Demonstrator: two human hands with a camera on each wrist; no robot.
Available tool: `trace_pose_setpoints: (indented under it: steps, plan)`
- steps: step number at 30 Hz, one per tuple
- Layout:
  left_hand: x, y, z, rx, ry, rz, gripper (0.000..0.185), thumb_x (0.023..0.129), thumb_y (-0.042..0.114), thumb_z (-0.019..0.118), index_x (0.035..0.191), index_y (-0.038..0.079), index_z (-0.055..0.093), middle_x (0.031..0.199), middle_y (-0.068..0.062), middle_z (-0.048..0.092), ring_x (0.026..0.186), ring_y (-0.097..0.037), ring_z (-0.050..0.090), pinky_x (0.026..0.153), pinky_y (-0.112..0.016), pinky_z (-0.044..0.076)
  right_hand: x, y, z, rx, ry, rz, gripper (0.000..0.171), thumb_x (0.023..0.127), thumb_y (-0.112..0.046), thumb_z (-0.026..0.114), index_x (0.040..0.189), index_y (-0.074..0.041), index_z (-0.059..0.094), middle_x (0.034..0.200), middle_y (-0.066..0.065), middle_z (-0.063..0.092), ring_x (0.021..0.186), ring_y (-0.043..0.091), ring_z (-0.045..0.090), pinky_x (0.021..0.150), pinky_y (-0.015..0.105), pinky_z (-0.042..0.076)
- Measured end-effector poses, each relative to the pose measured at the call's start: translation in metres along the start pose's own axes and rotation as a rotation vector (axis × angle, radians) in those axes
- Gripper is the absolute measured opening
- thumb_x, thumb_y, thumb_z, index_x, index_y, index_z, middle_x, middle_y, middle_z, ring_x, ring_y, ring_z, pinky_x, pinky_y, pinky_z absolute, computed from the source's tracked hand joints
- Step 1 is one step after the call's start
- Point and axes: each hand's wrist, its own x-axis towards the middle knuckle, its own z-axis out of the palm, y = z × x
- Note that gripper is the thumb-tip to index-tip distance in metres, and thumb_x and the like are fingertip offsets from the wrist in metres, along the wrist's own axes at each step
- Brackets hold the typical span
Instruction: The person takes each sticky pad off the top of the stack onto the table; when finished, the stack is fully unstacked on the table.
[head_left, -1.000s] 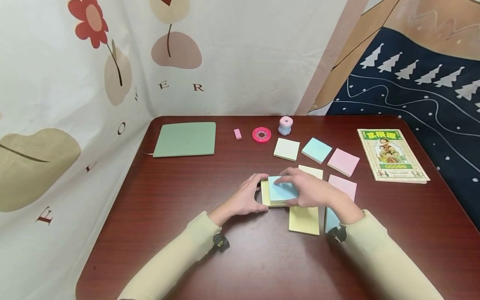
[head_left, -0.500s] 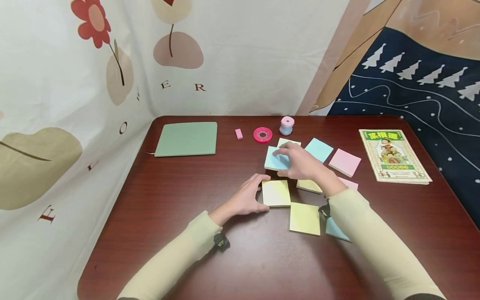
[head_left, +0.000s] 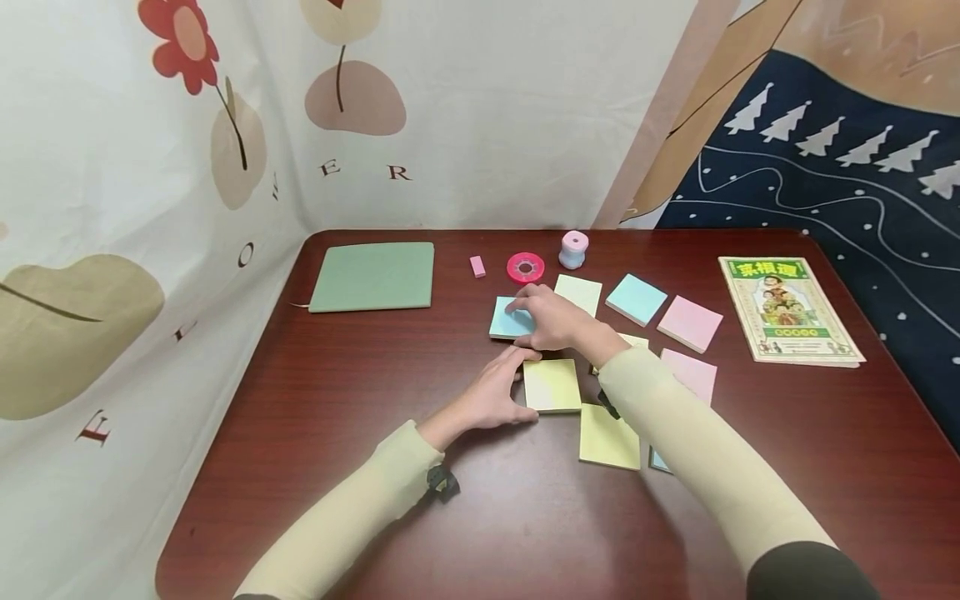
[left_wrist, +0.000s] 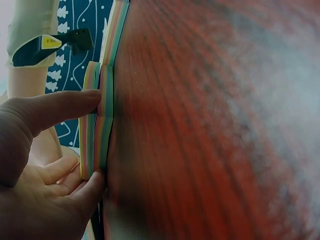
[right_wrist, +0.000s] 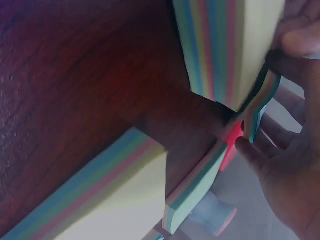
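In the head view, my right hand point(head_left: 553, 318) pinches a sticky note pad point(head_left: 501, 318) with a light blue top, by its right side, behind my left hand. The right wrist view shows the striped edge of this blue-topped pad between thumb and fingers. My left hand point(head_left: 491, 396) grips the left side of a yellow-topped sticky note pad stack point(head_left: 552, 386), thumb at the near corner and fingers at the far one. Stacked striped layers of it show in the left wrist view. Against its right corner lies another yellow pad point(head_left: 610, 437).
Behind and right lie a pale pad point(head_left: 578, 294), a blue pad point(head_left: 636, 299) and pink pads point(head_left: 690, 323); my right forearm hides some. Farther back are a pink ring point(head_left: 525, 267), a spool-like item point(head_left: 573, 250), a small pink block point(head_left: 477, 267), a green mat point(head_left: 372, 277) and a booklet point(head_left: 787, 310).
My right hand has lifted the blue-topped pad off the yellow-topped stack, then carried it back and to the left. My left hand has stayed in place at the yellow stack.
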Motion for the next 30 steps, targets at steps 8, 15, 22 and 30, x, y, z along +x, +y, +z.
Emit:
trace_pose_setpoints:
  steps: [8,15,22,30]
  plan:
    - [-0.001,0.000,0.000,-0.007,-0.007,0.008,0.077,0.068,0.006,0.088,0.133,-0.001,0.047,0.141,-0.010,0.043,0.126,-0.023,0.048,0.099,-0.027,0.046,0.000,-0.001,0.004,-0.004,-0.058,0.003,0.056,0.082,-0.027,0.079,0.131,-0.009,0.062,0.135,0.017,0.051,0.124,0.033,0.046,0.104,0.044,0.041]
    - [0.000,-0.001,0.001,-0.012,-0.001,0.019,0.077,0.068,0.005,0.088,0.133,0.000,0.047,0.136,-0.010,0.046,0.123,-0.024,0.051,0.099,-0.028,0.047,-0.009,0.000,-0.006,0.002,-0.029,-0.046,0.052,0.087,-0.030,0.074,0.133,-0.007,0.061,0.143,0.018,0.046,0.130,0.034,0.043,0.108,0.045,0.037]
    - [0.000,-0.002,0.002,-0.002,-0.006,-0.007,0.079,0.069,0.007,0.089,0.135,0.003,0.046,0.132,-0.008,0.048,0.121,-0.022,0.052,0.099,-0.026,0.046,-0.043,-0.002,-0.021,0.052,0.057,-0.133,0.038,0.089,-0.018,0.070,0.123,-0.002,0.066,0.130,0.019,0.056,0.120,0.031,0.053,0.103,0.045,0.042]
    - [-0.001,-0.003,0.002,-0.016,-0.001,0.000,0.083,0.069,0.005,0.088,0.138,0.003,0.043,0.133,-0.010,0.048,0.121,-0.025,0.053,0.100,-0.026,0.045,-0.094,-0.009,-0.020,0.096,-0.032,-0.068,0.052,0.082,-0.022,0.079,0.128,-0.002,0.062,0.133,0.018,0.054,0.121,0.033,0.052,0.101,0.048,0.044]
